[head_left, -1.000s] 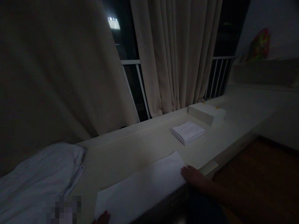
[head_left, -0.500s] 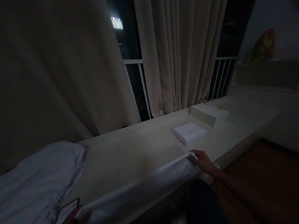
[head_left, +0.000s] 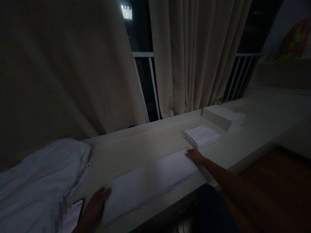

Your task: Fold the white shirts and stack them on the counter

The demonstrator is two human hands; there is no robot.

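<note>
Pressing flat on a folded white cloth (head_left: 150, 181), both hands lie open: the left hand (head_left: 96, 205) on its left end, fingers loosely spread, the right hand (head_left: 194, 155) on its far right corner, fingers together. The cloth lies along the worktop (head_left: 145, 145) front edge. Beyond the cloth's right end sits a small folded stack (head_left: 202, 136), then a box (head_left: 222, 117), contents unseen. Left of the cloth, bedding (head_left: 41, 178) and a phone (head_left: 71, 218), partly blurred. Dim light hides detail.
</note>
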